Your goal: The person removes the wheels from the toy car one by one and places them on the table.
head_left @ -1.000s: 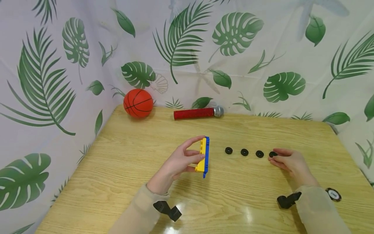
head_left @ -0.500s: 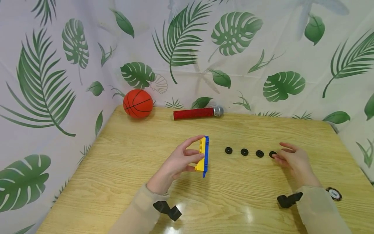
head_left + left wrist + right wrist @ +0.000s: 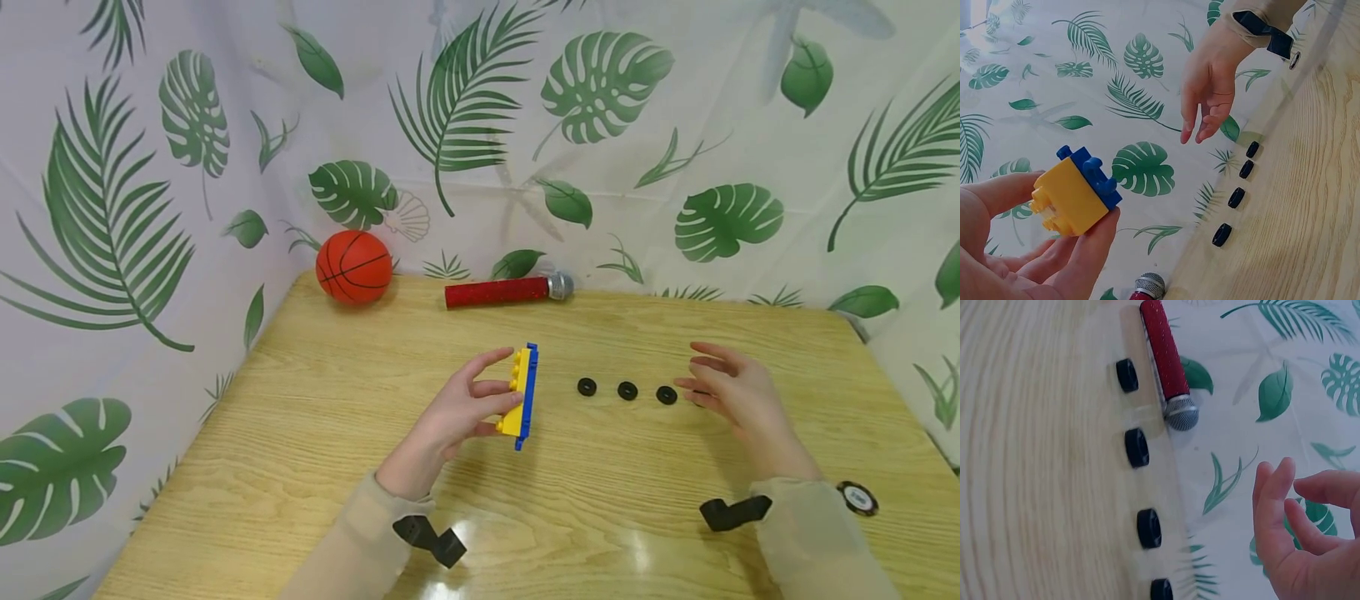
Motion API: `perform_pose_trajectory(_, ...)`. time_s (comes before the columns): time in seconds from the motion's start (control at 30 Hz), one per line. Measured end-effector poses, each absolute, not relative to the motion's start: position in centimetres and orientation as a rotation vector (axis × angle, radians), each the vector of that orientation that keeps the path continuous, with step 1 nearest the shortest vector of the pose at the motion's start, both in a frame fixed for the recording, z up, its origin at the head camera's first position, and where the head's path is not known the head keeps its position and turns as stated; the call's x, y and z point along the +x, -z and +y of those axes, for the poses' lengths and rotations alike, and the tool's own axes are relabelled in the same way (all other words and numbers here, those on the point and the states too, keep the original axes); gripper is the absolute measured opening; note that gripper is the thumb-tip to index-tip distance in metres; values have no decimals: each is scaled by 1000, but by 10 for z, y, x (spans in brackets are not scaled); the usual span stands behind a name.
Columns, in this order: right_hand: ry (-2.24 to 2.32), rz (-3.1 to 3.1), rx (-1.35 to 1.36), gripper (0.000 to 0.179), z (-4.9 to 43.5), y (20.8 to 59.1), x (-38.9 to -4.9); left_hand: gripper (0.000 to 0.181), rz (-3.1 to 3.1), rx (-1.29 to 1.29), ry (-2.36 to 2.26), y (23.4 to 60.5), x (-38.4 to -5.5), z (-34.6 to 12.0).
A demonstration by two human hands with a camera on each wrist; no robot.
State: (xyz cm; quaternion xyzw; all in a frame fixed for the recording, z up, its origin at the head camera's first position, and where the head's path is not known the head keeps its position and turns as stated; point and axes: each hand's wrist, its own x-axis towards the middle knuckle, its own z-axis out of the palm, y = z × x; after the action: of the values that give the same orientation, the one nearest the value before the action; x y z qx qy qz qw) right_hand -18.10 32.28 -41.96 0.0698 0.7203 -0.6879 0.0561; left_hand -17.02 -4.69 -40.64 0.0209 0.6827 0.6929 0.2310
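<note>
In the head view my left hand grips a toy car chassis by its edges. It is a yellow studded brick joined to a blue base, standing on edge with the blue side facing right. Blue clips stick out of the base in the left wrist view. My right hand hovers with loosely bent fingers and nothing in them. Several small black toy tires lie in a row on the table between the hands. The rightmost tire is mostly hidden under the right fingers.
A red microphone with a silver head lies along the back of the wooden table. An orange basketball sits in the back left corner. By the right sleeve is a black-and-white round chip. Leaf-printed cloth walls the back and left.
My right hand has let go of the rightmost tire and risen off it, then swung a little left over it. The left hand has tilted the chassis slightly; the tires have stayed put.
</note>
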Motion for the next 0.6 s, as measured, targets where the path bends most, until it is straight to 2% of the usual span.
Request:
perform_pose_trajectory(0.07, 2024, 2247, 159, 63, 318, 415, -180, 58, 1874, 41, -1905, 407, -170, -46)
perform_pose_trajectory(0.2, 1981, 2297, 94, 59, 309, 408, -178, 53, 1861, 17, -1913, 407, -170, -45)
perform_pose_trajectory(0.43, 2000, 2293, 19, 50, 299, 400, -175, 51, 1866, 22, -1934, 406, -170, -45)
perform_pose_trajectory(0.6, 1932, 2348, -28, 51, 287, 399, -173, 50, 1879, 2, -1941, 407, -171, -45)
